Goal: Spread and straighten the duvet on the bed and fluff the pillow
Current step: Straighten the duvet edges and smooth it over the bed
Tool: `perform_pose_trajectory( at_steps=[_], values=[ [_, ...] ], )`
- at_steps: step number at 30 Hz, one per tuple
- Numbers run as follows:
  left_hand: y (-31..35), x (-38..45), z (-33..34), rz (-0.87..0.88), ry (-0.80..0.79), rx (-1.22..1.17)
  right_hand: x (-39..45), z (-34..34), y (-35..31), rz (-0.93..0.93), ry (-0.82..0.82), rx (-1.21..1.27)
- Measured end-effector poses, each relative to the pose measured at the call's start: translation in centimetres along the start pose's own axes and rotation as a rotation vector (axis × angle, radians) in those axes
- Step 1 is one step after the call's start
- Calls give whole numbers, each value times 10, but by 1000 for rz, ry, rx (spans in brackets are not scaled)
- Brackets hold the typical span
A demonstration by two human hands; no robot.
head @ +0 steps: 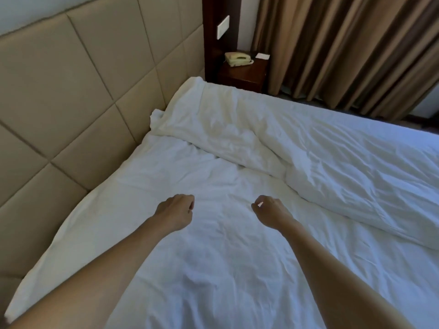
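The white duvet (320,148) lies bunched across the bed's far side, its right end cut off. Nearer, a wrinkled sheet (213,257). Above it hover the left hand (175,213) and right hand (269,213) — fingers curled under, grip unclear.

The white duvet (344,167) lies rumpled across the bed (213,257) from about 12 o'clock out to 3 o'clock, its near edge rolled into a thick, creased fold that runs diagonally toward 4 o'clock. At 11 o'clock its corner is bunched in a crumpled heap against the headboard end of the bed. From the centre down to 6 and 8 o'clock the bed shows only a flat, wrinkled white sheet (166,176), not covered by the duvet.
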State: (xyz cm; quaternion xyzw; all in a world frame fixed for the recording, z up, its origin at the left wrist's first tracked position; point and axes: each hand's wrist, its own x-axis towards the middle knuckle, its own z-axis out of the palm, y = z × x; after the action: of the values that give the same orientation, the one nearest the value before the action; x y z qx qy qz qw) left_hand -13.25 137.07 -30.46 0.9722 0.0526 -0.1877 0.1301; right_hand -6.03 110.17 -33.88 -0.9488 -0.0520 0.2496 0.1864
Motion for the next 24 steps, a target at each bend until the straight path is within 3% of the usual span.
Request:
perform_pose_trajectory(
  at_steps=[5,9,16,20,24],
  values=[
    [-36,118,-5,179,129,113,77,7,-23,-9,22,-156],
    [-60,211,6,291,117,270,144,20,-42,25,66,-190],
    [-96,332,43,326,26,424,255,72,-51,137,24,-160],
    [-111,380,67,320,102,461,299,97,-52,166,-7,-180],
    [-123,418,79,312,181,514,337,117,-53,194,87,-253]
  ],
)
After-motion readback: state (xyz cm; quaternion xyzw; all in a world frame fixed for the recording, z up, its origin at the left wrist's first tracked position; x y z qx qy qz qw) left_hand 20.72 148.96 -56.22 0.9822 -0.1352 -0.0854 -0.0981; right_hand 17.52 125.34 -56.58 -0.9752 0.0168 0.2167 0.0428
